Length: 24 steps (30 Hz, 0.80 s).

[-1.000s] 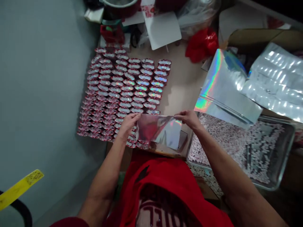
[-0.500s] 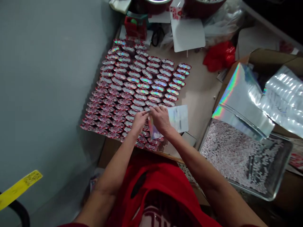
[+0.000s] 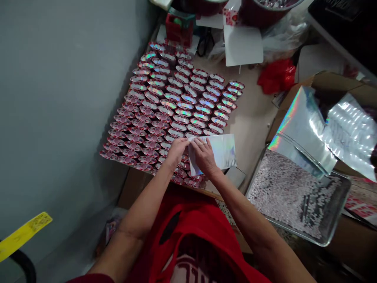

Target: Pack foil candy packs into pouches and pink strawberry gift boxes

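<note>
A flat, shiny silver pouch (image 3: 225,151) with a rainbow sheen lies over the front right of the rows. My left hand (image 3: 177,151) pinches it at its upper left corner, fingers closed. On its upper left part rests my right hand (image 3: 204,155), fingers bent over the edge and thumb hidden. Beneath and to the left of my hands, many upright pouches (image 3: 176,106) with red edges are packed in tight rows. Those at the front left show pink patterned tops; the others show silvery ones.
At right, a metal tray (image 3: 331,220) holds small pale pieces. More silver pouches (image 3: 303,125) hang over a cardboard box (image 3: 332,78) behind it. A red plastic bag (image 3: 277,76), a white card (image 3: 244,45) and a red box (image 3: 179,29) are at the back. A grey wall (image 3: 64,98) borders the left.
The silver pouch has turned slightly, showing more of its face. My right fingers have spread a little along its edge, and my left hand has shifted slightly right. The whole view has shifted a little.
</note>
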Each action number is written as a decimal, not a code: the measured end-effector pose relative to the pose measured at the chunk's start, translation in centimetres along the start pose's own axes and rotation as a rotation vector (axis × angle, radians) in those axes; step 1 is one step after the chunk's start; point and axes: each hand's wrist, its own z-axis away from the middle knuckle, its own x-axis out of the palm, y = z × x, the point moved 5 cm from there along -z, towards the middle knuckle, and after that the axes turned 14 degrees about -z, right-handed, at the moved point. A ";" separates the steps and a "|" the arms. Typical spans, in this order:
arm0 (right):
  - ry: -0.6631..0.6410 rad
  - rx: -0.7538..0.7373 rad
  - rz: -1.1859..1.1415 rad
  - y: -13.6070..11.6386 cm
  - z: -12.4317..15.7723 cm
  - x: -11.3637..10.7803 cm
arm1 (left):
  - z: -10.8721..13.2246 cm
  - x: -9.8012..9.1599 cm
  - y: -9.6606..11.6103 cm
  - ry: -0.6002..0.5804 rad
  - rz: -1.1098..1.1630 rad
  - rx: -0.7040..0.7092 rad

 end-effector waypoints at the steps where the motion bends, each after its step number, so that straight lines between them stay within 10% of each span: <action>1: 0.028 -0.015 0.000 -0.1 0.0 -0.2 | 0.1 -0.1 0.0 0.007 -0.004 -0.022; 10: 0.142 -0.039 0.074 -2.1 0.1 -3.2 | -2.5 -1.2 0.2 0.046 -0.184 0.022; 16: 0.274 0.393 -0.465 -7.3 2.8 -7.8 | -5.6 -2.9 2.9 0.234 -0.345 0.356; 20: 0.291 0.829 -1.146 -8.8 3.3 -5.5 | -1.5 -6.7 2.1 0.366 -0.251 0.436; 24: 0.260 0.980 -1.389 -10.0 3.0 -2.3 | 5.0 -9.3 -3.1 0.056 0.064 0.054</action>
